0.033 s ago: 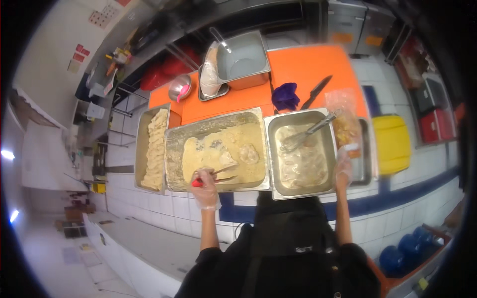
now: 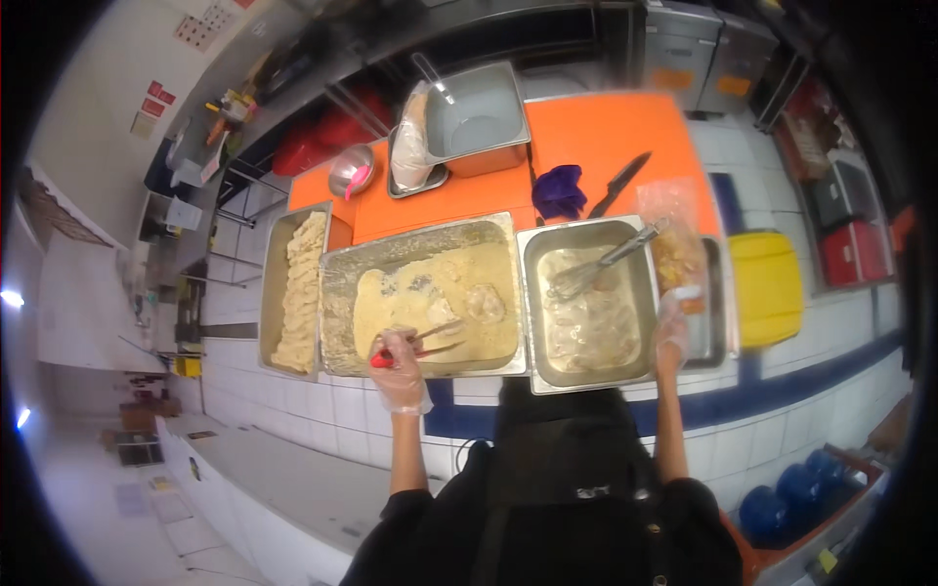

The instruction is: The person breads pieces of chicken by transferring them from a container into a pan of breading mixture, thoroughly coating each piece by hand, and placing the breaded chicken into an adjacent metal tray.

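My left hand [image 2: 399,379], in a clear glove, is closed round red-handled metal tongs [image 2: 440,349]. Their jaws spread over a wide metal pan [image 2: 337,317] of pale yellow breading [image 2: 469,266]. Close to the tips lie a coated piece [image 2: 443,313] and a lumpy one [image 2: 486,303]. At the right edge of a second pan [image 2: 532,293], my gloved right hand [image 2: 672,337] has its fingers drawn together, partly hidden; what they grip is unclear. That pan holds pieces in creamy batter [image 2: 591,332], with a whisk [image 2: 598,272] leaning across it.
Left stands a long pan [image 2: 274,283] of breaded pieces. A plastic bag of yellowish food [image 2: 681,259] lies beyond my right hand. Farther back on the orange table [image 2: 606,122] are a knife [image 2: 621,183], purple cloth [image 2: 559,191], deep container [image 2: 479,127] and steel bowl [image 2: 350,170].
The whole view shifts slightly. Both hands, the tongs and the pans keep their places relative to one another.
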Motion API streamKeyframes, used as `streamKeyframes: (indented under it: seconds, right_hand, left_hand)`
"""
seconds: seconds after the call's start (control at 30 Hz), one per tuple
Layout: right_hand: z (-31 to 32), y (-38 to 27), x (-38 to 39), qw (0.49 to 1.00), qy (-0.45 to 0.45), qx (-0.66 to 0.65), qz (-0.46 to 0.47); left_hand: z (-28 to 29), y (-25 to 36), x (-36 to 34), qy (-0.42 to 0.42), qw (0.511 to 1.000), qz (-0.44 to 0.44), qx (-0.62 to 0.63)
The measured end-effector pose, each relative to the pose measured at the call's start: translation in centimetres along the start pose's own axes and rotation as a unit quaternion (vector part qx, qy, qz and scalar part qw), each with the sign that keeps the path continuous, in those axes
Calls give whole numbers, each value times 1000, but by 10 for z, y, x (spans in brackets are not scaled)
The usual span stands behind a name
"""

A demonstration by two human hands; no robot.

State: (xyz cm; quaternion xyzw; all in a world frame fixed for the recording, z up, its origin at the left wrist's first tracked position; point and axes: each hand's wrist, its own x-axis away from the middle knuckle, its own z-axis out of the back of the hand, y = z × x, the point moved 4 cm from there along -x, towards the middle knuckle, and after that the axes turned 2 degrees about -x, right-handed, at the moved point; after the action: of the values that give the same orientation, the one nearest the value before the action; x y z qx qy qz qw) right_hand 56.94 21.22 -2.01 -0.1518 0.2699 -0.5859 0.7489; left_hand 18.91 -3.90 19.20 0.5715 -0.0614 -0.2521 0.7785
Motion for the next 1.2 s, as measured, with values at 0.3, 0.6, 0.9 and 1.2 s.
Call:
streamKeyframes:
  seconds: [0.3, 0.6, 0.9, 1.2]
  right_hand:
    - [51, -78, -8, 958, 19, -33, -286]
    - [1, -212, 59, 970, -152, -148, -116]
    - [-156, -308, 84, 844, -520, 36, 125]
    - [-253, -289, 129, 799, -573, -181, -17]
  left_hand:
    - [-147, 8, -33, -57, 968, 26, 242]
    - [-157, -65, -17, -172, 979, 7, 107]
    - [63, -238, -118, -331, 860, 120, -370]
    - [7, -305, -49, -693, 670, 140, -228]
